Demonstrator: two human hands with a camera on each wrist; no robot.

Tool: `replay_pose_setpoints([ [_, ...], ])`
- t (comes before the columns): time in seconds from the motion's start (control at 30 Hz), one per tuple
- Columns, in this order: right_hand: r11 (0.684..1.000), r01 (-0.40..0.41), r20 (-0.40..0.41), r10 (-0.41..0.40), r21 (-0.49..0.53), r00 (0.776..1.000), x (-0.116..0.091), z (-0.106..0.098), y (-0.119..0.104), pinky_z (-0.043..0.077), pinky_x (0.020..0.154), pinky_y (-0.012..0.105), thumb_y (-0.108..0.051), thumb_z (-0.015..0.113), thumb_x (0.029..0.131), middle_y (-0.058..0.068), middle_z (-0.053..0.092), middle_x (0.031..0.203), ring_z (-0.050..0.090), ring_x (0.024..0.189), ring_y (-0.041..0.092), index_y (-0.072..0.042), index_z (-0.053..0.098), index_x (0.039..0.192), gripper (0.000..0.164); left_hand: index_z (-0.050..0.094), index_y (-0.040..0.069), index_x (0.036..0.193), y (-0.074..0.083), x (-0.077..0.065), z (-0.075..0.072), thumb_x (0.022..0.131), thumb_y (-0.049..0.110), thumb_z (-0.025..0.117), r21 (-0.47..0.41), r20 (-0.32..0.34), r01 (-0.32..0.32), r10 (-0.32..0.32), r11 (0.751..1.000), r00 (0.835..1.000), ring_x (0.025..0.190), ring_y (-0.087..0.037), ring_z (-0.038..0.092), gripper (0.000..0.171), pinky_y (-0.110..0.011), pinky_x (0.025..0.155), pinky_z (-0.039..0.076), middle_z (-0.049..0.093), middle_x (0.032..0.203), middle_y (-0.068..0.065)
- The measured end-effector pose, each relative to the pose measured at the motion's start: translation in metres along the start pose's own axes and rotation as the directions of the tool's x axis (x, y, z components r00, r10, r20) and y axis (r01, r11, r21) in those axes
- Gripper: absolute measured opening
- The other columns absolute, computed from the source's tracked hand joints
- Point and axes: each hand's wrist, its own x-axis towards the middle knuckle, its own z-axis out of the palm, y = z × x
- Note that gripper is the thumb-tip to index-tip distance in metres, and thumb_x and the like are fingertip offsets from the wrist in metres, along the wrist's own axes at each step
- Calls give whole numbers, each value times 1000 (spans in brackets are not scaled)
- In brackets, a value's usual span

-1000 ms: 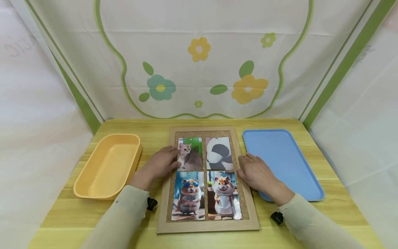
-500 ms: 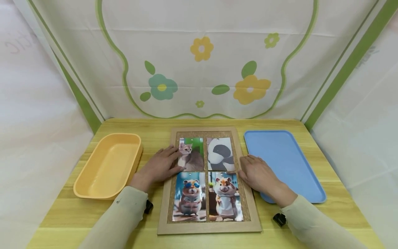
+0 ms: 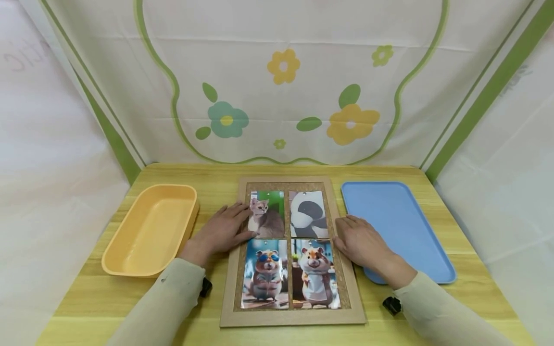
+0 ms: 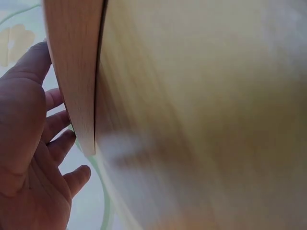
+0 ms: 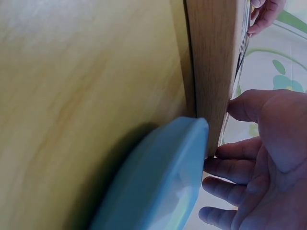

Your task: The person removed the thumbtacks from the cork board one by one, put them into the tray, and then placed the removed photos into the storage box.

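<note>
A cork board with a wooden frame (image 3: 292,317) lies at the table's centre. Pinned on it are a cat photo (image 3: 268,218), a panda photo (image 3: 308,216), a photo of a hamster in sunglasses (image 3: 265,278) and one of a hamster in an apron (image 3: 317,276). My left hand (image 3: 220,229) rests across the frame's left side, fingertips and thumb reaching the cat photo. Against the right side rests my right hand (image 3: 362,241), its fingers slightly bent. Both wrist views show loose, spread fingers at the board's edge (image 4: 76,67), gripping nothing.
A yellow basin (image 3: 151,230) stands on the left of the wooden table (image 3: 216,178). The blue tray (image 3: 398,226) lies at the right, partly under my right hand and wrist in the head view. White flowered cloth (image 3: 242,72) encloses the back and sides.
The head view has shifted slightly. My left thumb has stretched a little further over the cat photo's lower edge; my right hand, the board and the photos keep their places.
</note>
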Motion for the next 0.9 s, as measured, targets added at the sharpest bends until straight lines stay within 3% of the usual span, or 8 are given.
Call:
replay_pose_setpoints([
  [0.2, 1000, 6, -3, -6, -7, 1000, 1, 0, 1, 41, 117, 63, -25, 62, 103, 30, 63, 141, 55, 137, 50, 11, 58, 142, 52, 46, 10, 159, -3, -2, 0, 107, 54, 56, -38, -3, -23, 23, 999, 1000, 160, -38, 26, 69, -62, 128, 25, 39, 169, -15],
  [0.43, 1000, 7, 11, -6, -8, 1000, 3, -1, 1, 40, 119, 61, -25, 62, 103, 30, 63, 141, 54, 138, 50, 13, 58, 141, 54, 46, 14, 160, -2, -1, 1, 109, 45, 58, -156, 11, -14, 16, 988, 1000, 162, -38, 19, 62, -58, 128, 27, 32, 171, -15],
  [0.67, 1000, 11, 35, -10, -20, 999, 5, -2, 1, 40, 119, 60, -25, 62, 102, 31, 63, 140, 54, 138, 50, 15, 58, 140, 54, 44, 13, 161, 2, -1, -1, 108, 46, 58, -163, 26, -4, 8, 987, 1000, 163, -37, 18, 64, -57, 129, 26, 30, 172, -15],
  [0.77, 998, 50, 27, -49, -37, 998, 8, -6, 2, 42, 117, 60, -24, 65, 101, 31, 67, 132, 59, 132, 49, 15, 63, 133, 51, 45, 11, 161, 2, -2, -3, 108, 45, 59, -158, 20, 2, 1, 987, 1000, 162, -37, 20, 64, -57, 129, 26, 31, 172, -15],
  [0.9, 992, 96, -17, -98, -82, 995, 17, -16, 5, 52, 104, 55, -19, 70, 98, 21, 75, 106, 70, 107, 42, 6, 72, 107, 27, 46, 12, 161, 0, -2, -5, 107, 47, 59, -156, 12, 9, -7, 988, 1000, 162, -37, 21, 65, -57, 128, 27, 31, 172, -14],
])
